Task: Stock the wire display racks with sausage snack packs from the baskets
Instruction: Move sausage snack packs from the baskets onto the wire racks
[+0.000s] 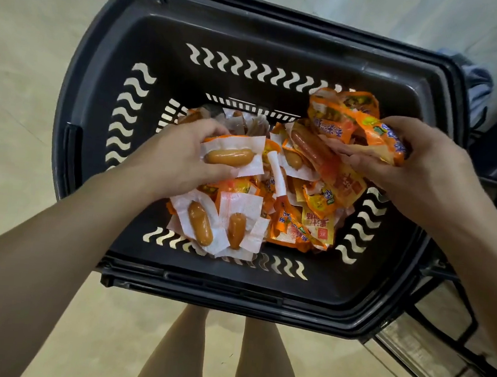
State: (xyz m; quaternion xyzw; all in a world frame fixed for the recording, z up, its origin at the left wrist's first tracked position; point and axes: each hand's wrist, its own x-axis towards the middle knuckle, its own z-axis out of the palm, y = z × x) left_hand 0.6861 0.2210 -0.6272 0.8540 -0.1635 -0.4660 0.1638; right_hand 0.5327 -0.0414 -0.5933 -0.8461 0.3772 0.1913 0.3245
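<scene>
A black plastic basket [254, 41] sits in front of me, its bottom covered with a heap of sausage snack packs [293, 210], orange printed on one side and white with a visible sausage on the other. My left hand [177, 158] reaches into the heap and grips a white-backed pack [232, 156] between thumb and fingers. My right hand [405, 169] is over the right side of the basket and holds a bunch of orange packs [349, 119] that stick up and out of its grasp.
The basket is stacked on other black baskets, whose rims show at the lower edge [231, 299]. A dark wire rack [452, 356] stands at the lower right. Pale floor [25, 78] lies to the left. My legs [220, 360] are below the basket.
</scene>
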